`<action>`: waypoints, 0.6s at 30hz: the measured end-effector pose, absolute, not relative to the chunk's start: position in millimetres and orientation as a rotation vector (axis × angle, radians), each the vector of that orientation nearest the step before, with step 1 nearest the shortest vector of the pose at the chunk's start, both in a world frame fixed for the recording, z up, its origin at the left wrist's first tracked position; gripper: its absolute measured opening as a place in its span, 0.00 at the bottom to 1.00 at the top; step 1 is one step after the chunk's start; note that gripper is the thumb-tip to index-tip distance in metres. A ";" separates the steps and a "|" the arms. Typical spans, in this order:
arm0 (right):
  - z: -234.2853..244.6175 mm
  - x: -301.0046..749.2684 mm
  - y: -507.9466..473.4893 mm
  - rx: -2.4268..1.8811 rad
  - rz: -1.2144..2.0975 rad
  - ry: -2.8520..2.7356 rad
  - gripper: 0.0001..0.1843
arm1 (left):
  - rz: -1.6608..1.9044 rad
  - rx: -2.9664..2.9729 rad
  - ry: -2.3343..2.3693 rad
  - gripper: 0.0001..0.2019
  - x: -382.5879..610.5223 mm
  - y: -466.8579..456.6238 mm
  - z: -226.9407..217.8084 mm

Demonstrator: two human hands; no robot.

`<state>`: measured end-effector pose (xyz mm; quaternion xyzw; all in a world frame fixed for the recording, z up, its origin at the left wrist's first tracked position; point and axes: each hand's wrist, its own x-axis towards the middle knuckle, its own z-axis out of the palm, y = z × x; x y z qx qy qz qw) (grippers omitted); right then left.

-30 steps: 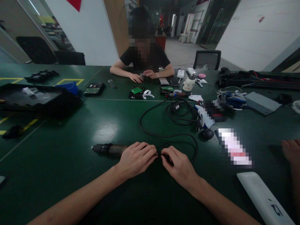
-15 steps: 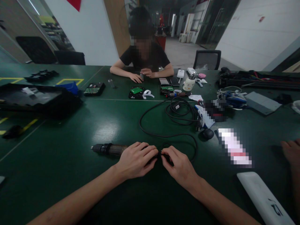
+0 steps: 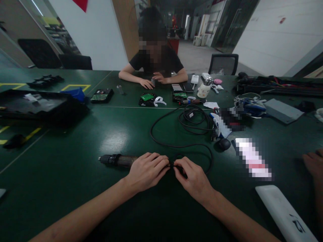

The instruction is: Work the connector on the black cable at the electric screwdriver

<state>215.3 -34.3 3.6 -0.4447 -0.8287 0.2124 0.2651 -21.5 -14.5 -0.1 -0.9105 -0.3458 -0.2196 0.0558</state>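
Observation:
My left hand is wrapped over the rear end of an electric screwdriver, which lies on the green table with its bit end pointing left. My right hand pinches the end of a black cable close to the screwdriver's tail. The fingertips of both hands almost meet there, and they mostly hide the joint between cable and tool. From my right hand the cable curves away to a loose coil farther up the table.
Across the table a person handles a small cylinder. Hard drives with green boards lie before them. A black tray is at left. To the right are a computer mouse, a white bar-shaped object and another person's hand.
Almost nothing differs. My left fingers have shifted very slightly at the screwdriver's tail; the cable and my right hand look the same.

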 end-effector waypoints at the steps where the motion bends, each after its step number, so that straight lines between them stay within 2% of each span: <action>1: 3.5 215.1 -34.4 -1.200 0.571 -2.233 0.07 | -0.662 -2.753 -1.071 0.10 -21.3 -14.4 0.1; 18: 4.0 215.5 -33.8 -1.182 0.559 -2.251 0.07 | -0.653 -2.812 -1.019 0.11 -23.3 -14.7 -0.1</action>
